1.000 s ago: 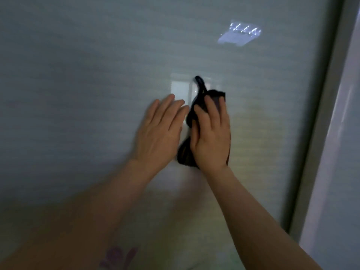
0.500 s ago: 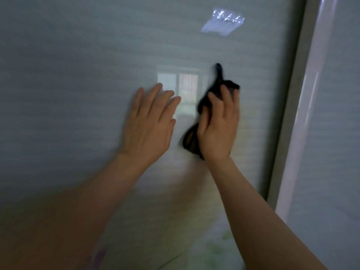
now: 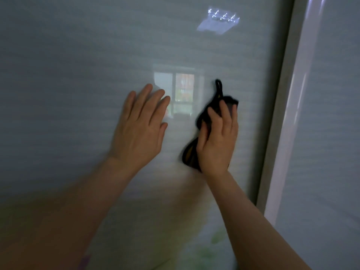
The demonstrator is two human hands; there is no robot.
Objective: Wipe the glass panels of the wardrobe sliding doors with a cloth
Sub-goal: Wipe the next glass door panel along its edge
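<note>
With the left hand [image 3: 139, 129] flat and spread on the glass panel [image 3: 78, 75], the right hand [image 3: 217, 141], fingers [image 3: 224, 112] curled round the black cloth [image 3: 190, 154], should press evenly, overlapping strokes toward the panel's right edge.

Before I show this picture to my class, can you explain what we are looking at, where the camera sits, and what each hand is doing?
The camera is worn on a person's head, so you see their own two bare arms reaching forward. No machine is involved. In front is the pale frosted glass panel of a wardrobe sliding door, with a grey-white vertical door frame at its right edge. The left hand lies flat on the glass, fingers straight. The right hand presses a crumpled black cloth against the glass, fingers curled over it; a small loop of the cloth sticks up. The bright patches are a reflected window and a reflected ceiling light.
</note>
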